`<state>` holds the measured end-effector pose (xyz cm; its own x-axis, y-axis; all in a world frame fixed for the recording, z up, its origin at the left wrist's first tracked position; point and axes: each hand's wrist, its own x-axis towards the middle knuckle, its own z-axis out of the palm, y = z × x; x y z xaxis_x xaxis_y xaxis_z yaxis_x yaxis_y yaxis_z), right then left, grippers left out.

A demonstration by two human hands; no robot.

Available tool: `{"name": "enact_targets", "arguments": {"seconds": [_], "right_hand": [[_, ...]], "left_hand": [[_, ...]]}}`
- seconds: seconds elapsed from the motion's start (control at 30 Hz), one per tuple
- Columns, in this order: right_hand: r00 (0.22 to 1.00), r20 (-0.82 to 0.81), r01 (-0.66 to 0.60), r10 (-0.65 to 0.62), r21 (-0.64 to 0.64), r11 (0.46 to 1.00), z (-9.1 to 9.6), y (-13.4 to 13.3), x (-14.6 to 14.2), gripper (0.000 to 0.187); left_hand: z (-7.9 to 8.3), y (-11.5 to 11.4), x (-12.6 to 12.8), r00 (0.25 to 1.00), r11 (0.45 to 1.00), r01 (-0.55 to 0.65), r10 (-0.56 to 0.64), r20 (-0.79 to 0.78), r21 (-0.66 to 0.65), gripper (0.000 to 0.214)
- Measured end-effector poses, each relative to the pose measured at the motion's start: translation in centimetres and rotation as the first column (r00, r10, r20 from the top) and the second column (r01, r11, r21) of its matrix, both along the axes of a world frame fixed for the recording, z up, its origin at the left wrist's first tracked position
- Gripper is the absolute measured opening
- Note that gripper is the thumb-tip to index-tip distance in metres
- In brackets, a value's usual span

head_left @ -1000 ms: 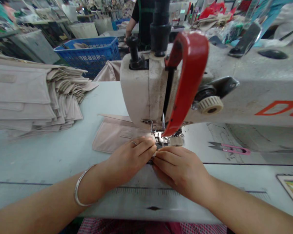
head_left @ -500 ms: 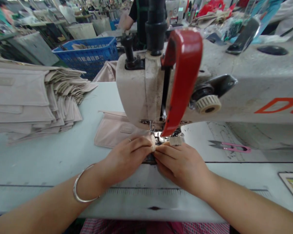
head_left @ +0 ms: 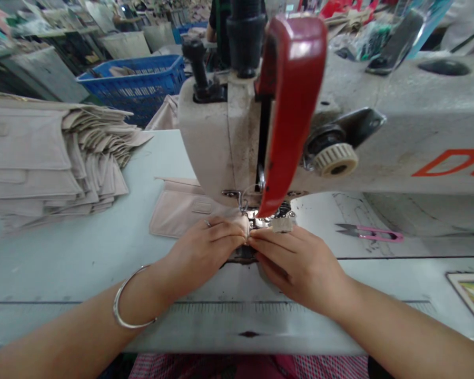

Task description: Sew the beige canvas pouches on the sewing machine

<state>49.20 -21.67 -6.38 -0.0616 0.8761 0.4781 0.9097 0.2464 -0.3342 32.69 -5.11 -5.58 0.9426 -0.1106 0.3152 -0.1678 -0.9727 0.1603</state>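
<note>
The beige fabric piece (head_left: 177,216) lies flat on the table (head_left: 63,263), about midway between far and near edges, its right end running in beneath the head of the sewing machine (head_left: 217,137). A small rectangular patch (head_left: 201,207) shows on its upper face. The left hand (head_left: 197,252) rests palm down over the near right corner of the piece, fingers close together and pressing the cloth just beside the presser foot (head_left: 253,222); its thumb is hidden, so I cannot tell whether it pinches. This hand wears a ring (head_left: 207,223), and a silver bangle (head_left: 119,305) circles the wrist. The right hand (head_left: 300,263) comes in from the other side, fingers bunched and bent, tips at the cloth's right edge and almost meeting the left hand's (whether they grip it, I cannot tell). A ribbed cream block (head_left: 282,225) sits just beyond its knuckles, and a curved red bar (head_left: 296,100) slants down to the foot. To the right, pink-handled snips (head_left: 375,233) lie under the machine arm. A ruler scale (head_left: 205,308) runs along the table's near edge, and a stack of beige pieces (head_left: 27,147) fills its far left corner. Beyond the far edge stands a blue basket (head_left: 138,73).
</note>
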Motion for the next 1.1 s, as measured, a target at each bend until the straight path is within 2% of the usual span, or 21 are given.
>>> {"name": "enact_targets", "arguments": {"seconds": [0.23,0.47,0.6,0.8,1.1], "right_hand": [[0.999,0.046,0.018,-0.016,-0.036,0.999,-0.4,0.0,-0.3,0.027],[0.993,0.072,0.103,-0.093,-0.138,0.985,-0.3,0.8,-0.5,0.029],[0.992,0.071,0.112,-0.101,-0.178,0.978,-0.3,0.9,-0.7,0.031],[0.994,0.044,0.104,-0.097,-0.189,0.976,-0.4,0.8,-0.6,0.032],[0.994,0.032,0.108,-0.104,-0.187,0.976,-0.2,1.1,-0.5,0.031]], "left_hand": [[-0.2,0.7,0.2,0.999,1.0,0.014,-0.015,0.029,0.024,0.023],[-0.2,1.7,1.5,0.998,0.996,-0.066,0.066,0.004,-0.054,0.021],[-0.3,2.2,2.0,0.994,0.994,-0.106,0.107,0.025,-0.037,0.022],[-0.9,3.1,2.6,0.986,0.988,-0.157,0.157,0.059,-0.003,0.023],[-1.0,3.6,2.7,0.972,0.972,-0.234,0.234,-0.011,-0.01,0.028]]}}
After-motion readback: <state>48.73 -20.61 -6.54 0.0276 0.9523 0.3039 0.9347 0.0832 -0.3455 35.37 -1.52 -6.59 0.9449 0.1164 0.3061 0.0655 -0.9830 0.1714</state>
